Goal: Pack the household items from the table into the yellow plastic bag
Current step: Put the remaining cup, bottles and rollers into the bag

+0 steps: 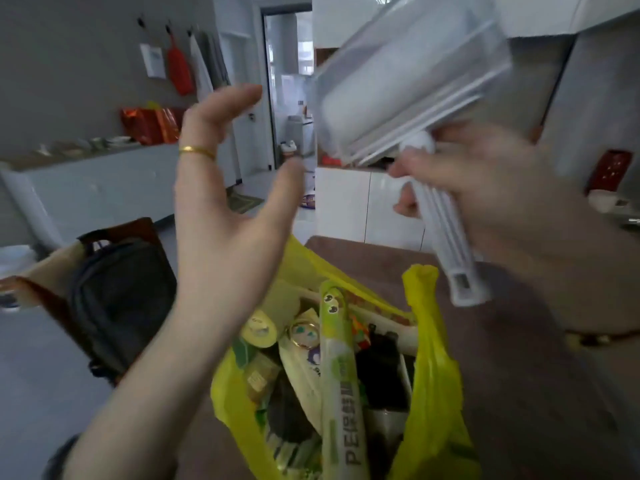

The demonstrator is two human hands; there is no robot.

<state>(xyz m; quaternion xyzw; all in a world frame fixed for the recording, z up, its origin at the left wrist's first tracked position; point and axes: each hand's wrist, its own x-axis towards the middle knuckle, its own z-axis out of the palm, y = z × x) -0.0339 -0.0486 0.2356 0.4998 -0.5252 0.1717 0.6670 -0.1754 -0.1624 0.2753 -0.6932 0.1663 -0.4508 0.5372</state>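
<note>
The yellow plastic bag (433, 375) stands open on the brown table, filled with several packed items, among them a long green-and-white PE wrap roll (341, 375). My right hand (485, 188) is raised above the bag and grips the white handle of a clear plastic lint roller case (405, 74), which tilts up and away. My left hand (225, 202), with a gold ring, is held up beside it with fingers spread, holding nothing and not touching the case.
The brown table (519, 375) runs to the right of the bag. A black backpack (117, 299) sits on a chair to the left. White cabinets (346, 206) and a doorway lie beyond.
</note>
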